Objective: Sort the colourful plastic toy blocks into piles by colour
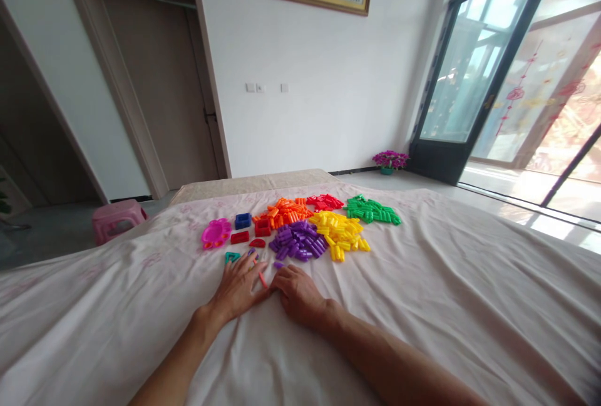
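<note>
Far left of the purple pile is the stool. Next comes the pink tray, then the teal piece beside the left hand, whose fingers are spread wide around the pink strip; whether they grip it, I cannot tell. The blue block and red block also sit left of the purple pile; the orange pile is behind it. In front, the right hand has curled fingers; their hold is hidden. The yellow pile, then the green pile, lie to its right.
</note>
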Tool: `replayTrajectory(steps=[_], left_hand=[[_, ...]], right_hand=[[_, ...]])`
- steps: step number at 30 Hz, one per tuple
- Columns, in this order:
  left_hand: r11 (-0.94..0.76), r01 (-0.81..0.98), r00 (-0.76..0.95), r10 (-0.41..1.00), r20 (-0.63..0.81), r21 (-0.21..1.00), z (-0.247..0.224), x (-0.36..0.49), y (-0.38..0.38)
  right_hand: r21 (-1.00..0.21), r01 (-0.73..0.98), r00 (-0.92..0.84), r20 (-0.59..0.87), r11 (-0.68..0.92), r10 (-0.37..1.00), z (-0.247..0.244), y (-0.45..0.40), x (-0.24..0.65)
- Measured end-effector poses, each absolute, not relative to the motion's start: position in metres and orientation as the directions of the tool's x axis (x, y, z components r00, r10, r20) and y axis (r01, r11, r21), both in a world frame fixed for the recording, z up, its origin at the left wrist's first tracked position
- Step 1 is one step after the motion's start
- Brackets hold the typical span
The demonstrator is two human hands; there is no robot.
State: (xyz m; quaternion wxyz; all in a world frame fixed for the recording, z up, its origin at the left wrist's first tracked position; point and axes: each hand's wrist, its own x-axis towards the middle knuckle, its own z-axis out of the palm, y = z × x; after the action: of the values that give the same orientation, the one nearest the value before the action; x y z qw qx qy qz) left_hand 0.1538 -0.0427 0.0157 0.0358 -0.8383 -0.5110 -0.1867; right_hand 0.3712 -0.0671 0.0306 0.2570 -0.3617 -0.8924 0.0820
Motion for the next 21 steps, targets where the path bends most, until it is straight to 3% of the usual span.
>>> replayTrajectory(steps=[15,21], left_hand=[[-0.351,0.927,0.307,0.911,0.275,0.129,0.028,0.092,-0.043],[-0.143,0.989,0.125,0.946,0.299,0.04,0.021,0.041,-0.04]], right_hand=[[-0.362,0.597,-0.61,0.374,0.716,0.698,0.03,-0.067,0.372],[-0.369,0.597,-0.61,0.369,0.713,0.702,0.028,-0.066,0.373]])
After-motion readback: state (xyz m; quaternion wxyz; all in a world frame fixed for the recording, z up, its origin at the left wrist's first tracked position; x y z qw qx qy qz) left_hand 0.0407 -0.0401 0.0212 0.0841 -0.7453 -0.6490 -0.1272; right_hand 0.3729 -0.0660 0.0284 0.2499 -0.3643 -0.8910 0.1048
